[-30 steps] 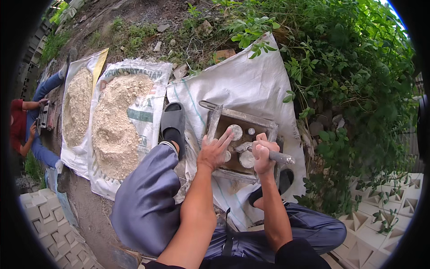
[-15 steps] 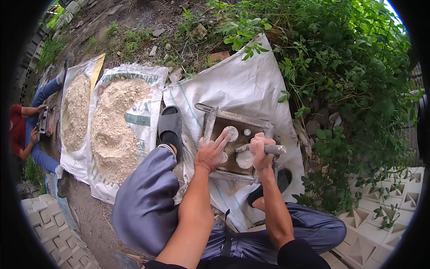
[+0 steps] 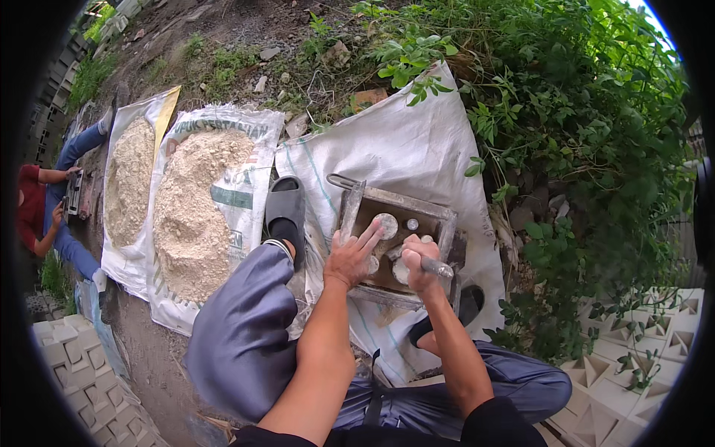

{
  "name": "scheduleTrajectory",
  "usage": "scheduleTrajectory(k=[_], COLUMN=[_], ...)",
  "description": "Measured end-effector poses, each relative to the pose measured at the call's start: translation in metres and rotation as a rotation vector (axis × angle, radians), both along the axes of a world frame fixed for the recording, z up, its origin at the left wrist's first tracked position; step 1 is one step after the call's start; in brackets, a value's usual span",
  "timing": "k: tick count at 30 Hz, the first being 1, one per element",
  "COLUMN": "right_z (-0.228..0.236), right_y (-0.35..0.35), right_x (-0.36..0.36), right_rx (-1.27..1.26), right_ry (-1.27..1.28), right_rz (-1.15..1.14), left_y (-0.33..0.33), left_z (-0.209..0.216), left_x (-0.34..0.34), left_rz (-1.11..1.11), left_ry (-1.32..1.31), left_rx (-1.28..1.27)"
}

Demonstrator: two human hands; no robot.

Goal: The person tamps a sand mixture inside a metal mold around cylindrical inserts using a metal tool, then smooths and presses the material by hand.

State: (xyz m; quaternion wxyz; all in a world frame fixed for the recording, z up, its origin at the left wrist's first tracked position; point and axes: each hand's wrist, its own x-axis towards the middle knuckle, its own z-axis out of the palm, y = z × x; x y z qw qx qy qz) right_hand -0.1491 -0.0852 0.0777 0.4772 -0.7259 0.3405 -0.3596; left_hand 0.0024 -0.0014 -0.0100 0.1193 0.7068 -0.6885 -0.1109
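Observation:
Between my feet lies a square, dusty mould frame (image 3: 408, 201) with raised sides. Inside it are a pale round disc (image 3: 386, 226), a smaller round knob (image 3: 412, 224) and other round pieces, partly behind my hands. My left hand (image 3: 347, 258) is open over the left side, its fingers stretched out flat toward the pale disc. Wrapped round a thick grey rod-shaped tool (image 3: 439, 268), my right hand (image 3: 421, 261) is closed above the right part of the frame. One end of the tool sticks out rightward; its working end is mostly hidden by my fingers.
Under the frame spreads a white woven sack (image 3: 372, 160). To the left, two opened sacks carry heaps of pale powder (image 3: 190, 216). Leafy plants (image 3: 566, 134) grow on the right, above patterned pale blocks (image 3: 596, 387). Another person (image 3: 37, 201) sits at the far left.
My right hand has moved left and slightly down with the tool, whose outer end now points more downward. The left hand has stayed nearly in place.

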Motion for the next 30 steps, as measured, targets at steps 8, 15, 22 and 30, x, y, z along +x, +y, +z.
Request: scheduleTrajectory(k=[8, 15, 22, 30], right_z=[0.033, 0.026, -0.008, 0.006], right_y=[-0.009, -0.016, -0.013, -0.002], right_x=[-0.009, 0.005, -0.005, 0.005], right_rx=[0.075, 0.123, -0.029, -0.080], right_ry=[-0.099, -0.010, 0.107, 0.061], right_rz=[-0.138, -0.087, -0.040, -0.028], left_y=[-0.002, 0.003, 0.000, -0.001], left_z=[-0.002, -0.003, -0.004, -0.002], left_x=[-0.001, 0.005, 0.000, 0.000], left_rz=[-0.032, 0.000, -0.019, -0.017], left_ry=[-0.064, -0.028, 0.000, -0.033], left_rx=[-0.045, 0.008, -0.004, 0.016])
